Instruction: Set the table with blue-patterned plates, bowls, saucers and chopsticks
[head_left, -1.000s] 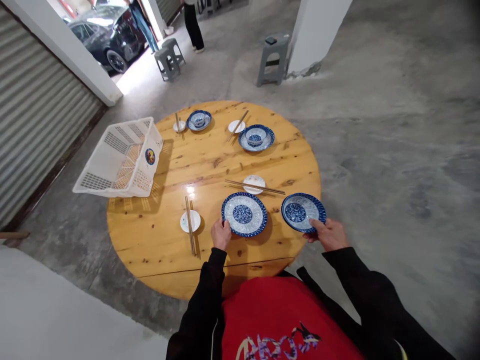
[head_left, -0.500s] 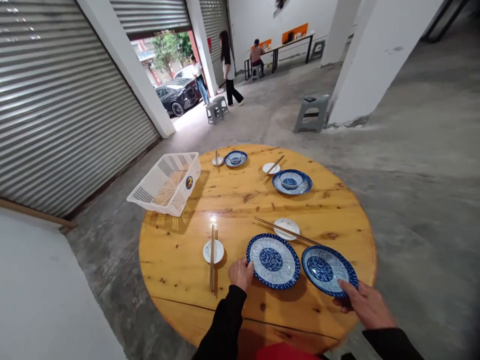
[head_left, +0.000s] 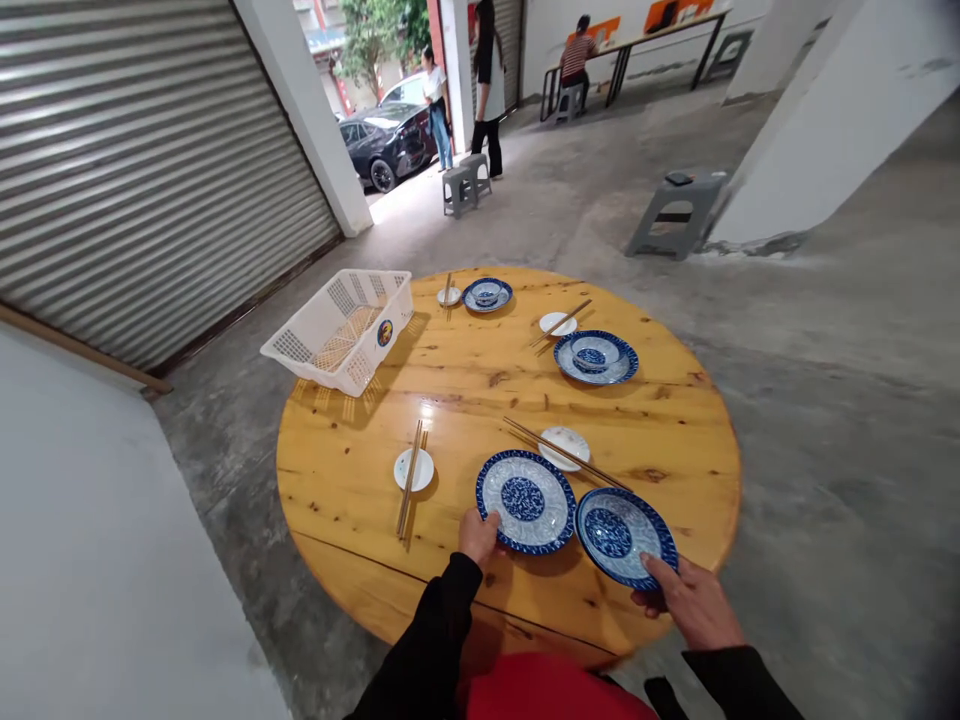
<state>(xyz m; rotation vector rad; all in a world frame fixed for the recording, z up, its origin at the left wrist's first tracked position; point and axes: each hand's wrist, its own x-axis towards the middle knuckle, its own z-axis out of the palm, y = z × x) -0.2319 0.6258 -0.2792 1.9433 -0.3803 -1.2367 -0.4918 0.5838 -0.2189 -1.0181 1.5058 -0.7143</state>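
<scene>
My left hand (head_left: 478, 536) is closed on the near left rim of a blue-and-white plate (head_left: 523, 500) at the table's near side. In my right hand (head_left: 688, 592) is a second blue-and-white plate (head_left: 609, 532), thumb on top and fingers underneath. That plate's left edge looks doubled; I cannot tell whether more than one is stacked there. The two plates meet or slightly overlap at their rims. Just beyond them lies a white saucer (head_left: 568, 440), with chopsticks (head_left: 529, 432) across it. To the left sits another small white saucer (head_left: 424, 472), chopsticks (head_left: 407, 490) laid over it.
A white plastic basket (head_left: 360, 378) stands at the round wooden table's (head_left: 465, 400) far left edge. Two place settings at the back have a plate with a bowl (head_left: 596, 352) and a plate with a bowl (head_left: 487, 294). Grey stools (head_left: 679, 215) and several people are farther off.
My view has shifted. Both hands have moved slightly left with their plates, and the right plate now lies closer against the left one. The person in black trousers has walked toward the doorway.
</scene>
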